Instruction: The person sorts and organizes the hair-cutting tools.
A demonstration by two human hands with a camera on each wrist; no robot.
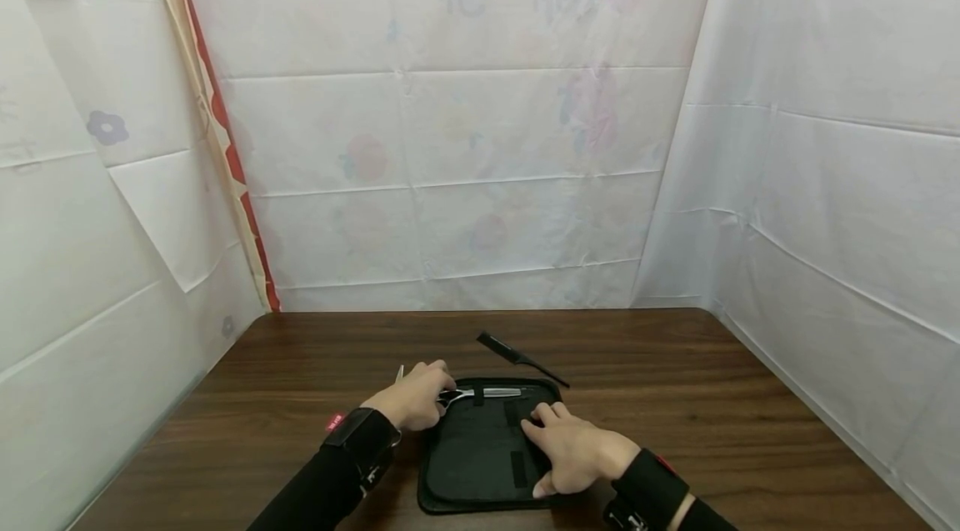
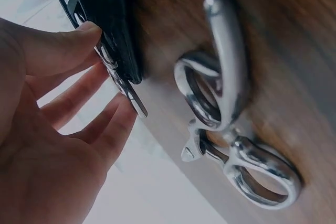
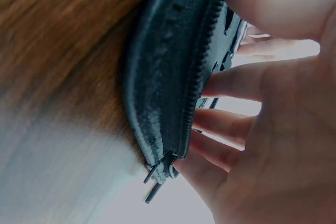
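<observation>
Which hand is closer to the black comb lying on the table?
Left. The left hand sits at the case's far left corner, just short of the black comb. The right hand presses the case's right side, nearer the person.

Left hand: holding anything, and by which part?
The left hand pinches the scissors lying in the black case, grip at the handle end. The right hand only rests flat on the case. A second pair of scissors lies untouched on the table.
</observation>
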